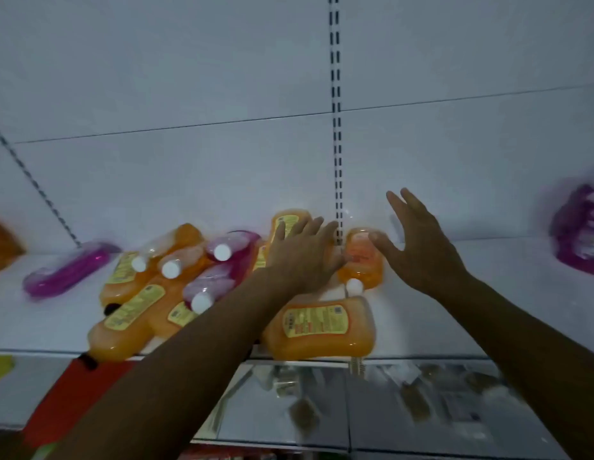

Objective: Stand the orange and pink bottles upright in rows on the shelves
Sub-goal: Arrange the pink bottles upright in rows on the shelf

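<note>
Both hands are over the white shelf (471,293), reaching toward the heap of fallen bottles. Left hand (300,257): fingers extended and loosely spread, palm down, holding nothing; whether the fingertips touch the bottle under them cannot be told. Right hand (418,247): wide open, fingers splayed, empty, thumb tip near or at the small orange bottle (362,260) lying between the two hands, cap toward the person. Just below both wrists lies a large orange bottle (322,327) on its side at the shelf's front edge. To the left of the left hand, a jumble of orange and pink bottles (176,277), all lying down, some stacked; a lone pink bottle (69,268) lies well apart, farther left. No bottle in view stands upright. Judgement: the task is at an early stage, in the reach-to-grasp step. The next move calls for closing both hands round the small orange bottle, tipping it onto its base, cap up, and setting it against the back panel.
</note>
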`<state>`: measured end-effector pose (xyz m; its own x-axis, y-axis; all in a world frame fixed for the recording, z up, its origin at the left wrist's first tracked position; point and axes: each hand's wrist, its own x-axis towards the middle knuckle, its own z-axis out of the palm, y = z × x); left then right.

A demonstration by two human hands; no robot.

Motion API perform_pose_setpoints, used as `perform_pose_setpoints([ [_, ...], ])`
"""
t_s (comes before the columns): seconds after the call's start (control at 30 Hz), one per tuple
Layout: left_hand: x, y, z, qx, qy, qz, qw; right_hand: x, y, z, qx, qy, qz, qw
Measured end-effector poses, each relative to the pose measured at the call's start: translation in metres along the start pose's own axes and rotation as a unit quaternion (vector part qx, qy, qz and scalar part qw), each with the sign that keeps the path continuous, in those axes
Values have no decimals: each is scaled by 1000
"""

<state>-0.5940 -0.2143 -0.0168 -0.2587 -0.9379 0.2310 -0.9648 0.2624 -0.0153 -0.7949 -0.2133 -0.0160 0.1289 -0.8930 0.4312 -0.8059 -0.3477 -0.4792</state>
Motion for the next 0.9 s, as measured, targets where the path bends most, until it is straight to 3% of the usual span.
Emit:
perform_pose_setpoints([
  [0.17,-62,-92,-26,0,15,-106,994,20,-86,53,46,-54,-101,992],
  [0.37,-109,-199,-32,-52,44,-195,978,39,-161,115,-61,-148,-196,967],
  [0.67,-75,-235,-18,-181,-7,-102,978,66,-170,174,-191,-176,-213,942],
  [0.9,-52,-242,2,-228,-72,-61,969,70,-180,184,-180,-182,-188,948],
])
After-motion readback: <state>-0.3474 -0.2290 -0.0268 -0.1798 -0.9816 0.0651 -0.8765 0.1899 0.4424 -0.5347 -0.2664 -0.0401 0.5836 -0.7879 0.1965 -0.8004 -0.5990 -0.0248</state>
